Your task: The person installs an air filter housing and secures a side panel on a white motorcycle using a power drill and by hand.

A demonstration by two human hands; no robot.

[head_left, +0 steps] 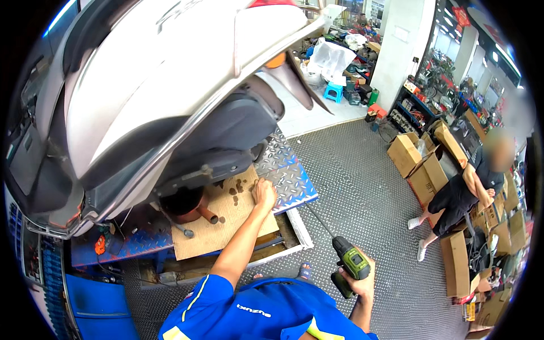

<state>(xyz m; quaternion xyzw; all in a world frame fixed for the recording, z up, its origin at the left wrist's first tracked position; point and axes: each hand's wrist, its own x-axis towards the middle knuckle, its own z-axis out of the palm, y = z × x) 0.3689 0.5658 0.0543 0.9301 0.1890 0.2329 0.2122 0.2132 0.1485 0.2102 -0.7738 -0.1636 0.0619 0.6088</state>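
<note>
My left hand (264,194) is curled at the right edge of a stained cardboard sheet (199,241), beside the diamond-plate platform (294,181); what its fingers hold is unclear. My right hand (358,277) grips a green cordless drill (348,258) with a long thin bit pointing up and left toward the platform's corner. Above the cardboard is the underside of a raised white scooter (141,79), and a red-brown pan with a pipe-like spout (190,207) sits beneath it.
A person (459,195) stands at the right before open cardboard boxes (419,170). A blue stool (333,92) stands by a cluttered bench at the back. An open channel (294,232) borders the platform; a blue panel (99,306) is at lower left.
</note>
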